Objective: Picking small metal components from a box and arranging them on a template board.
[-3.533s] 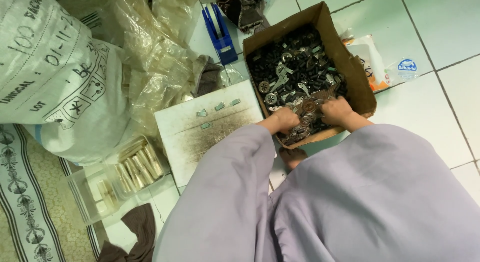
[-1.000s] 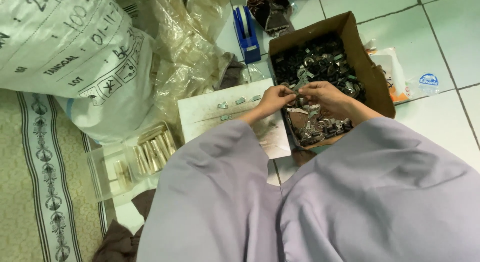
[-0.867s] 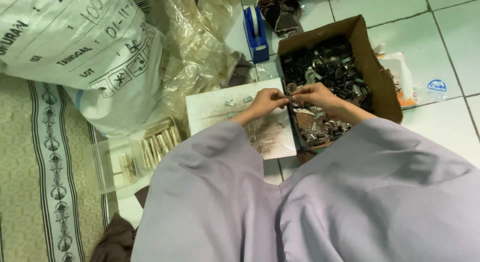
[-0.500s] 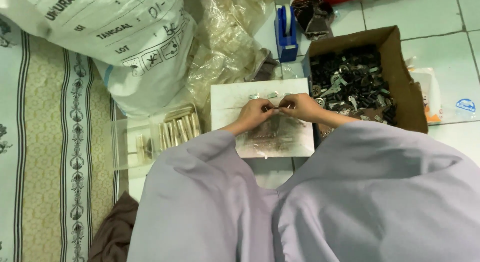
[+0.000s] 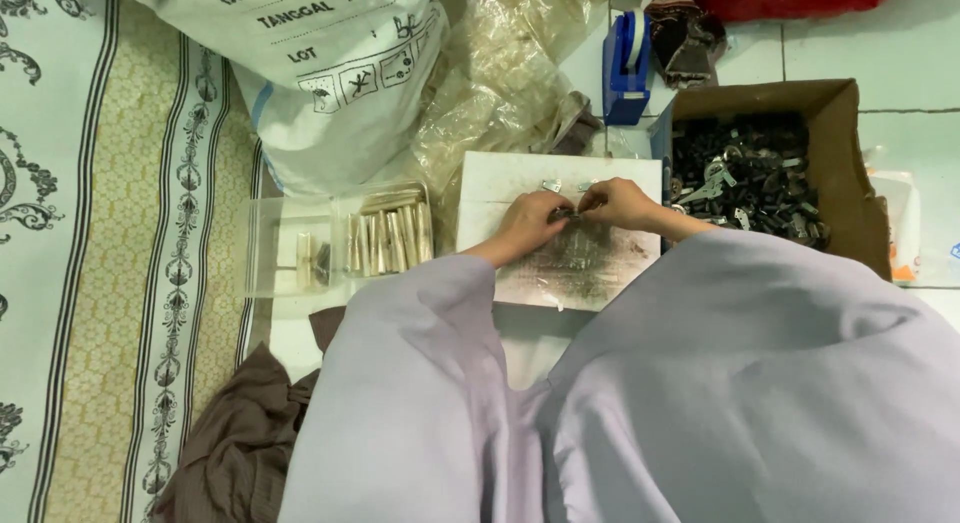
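My left hand (image 5: pixel 530 221) and my right hand (image 5: pixel 615 201) meet over a smudged white board (image 5: pixel 600 273) on the floor. Both pinch one small metal part (image 5: pixel 566 214) between their fingertips. Two other small metal bits (image 5: pixel 551 186) lie near the board's far edge. To the right stands an open cardboard box (image 5: pixel 848 163) full of dark and silvery metal parts (image 5: pixel 745 173). Wide lilac sleeves hide my wrists and lap.
A clear plastic tray (image 5: pixel 290 253) with several pale metal pieces (image 5: pixel 390 238) lies left of the board. Behind it are a big white printed sack (image 5: pixel 310 73), crumpled clear plastic (image 5: pixel 500 73) and a blue tape dispenser (image 5: pixel 625 68). A patterned mat (image 5: pixel 110 263) and brown cloth (image 5: pixel 240 443) lie left.
My hands left the cardboard box and moved left over the white board, now pinching a small metal part together. The view swung left, showing more of the mat and tray.
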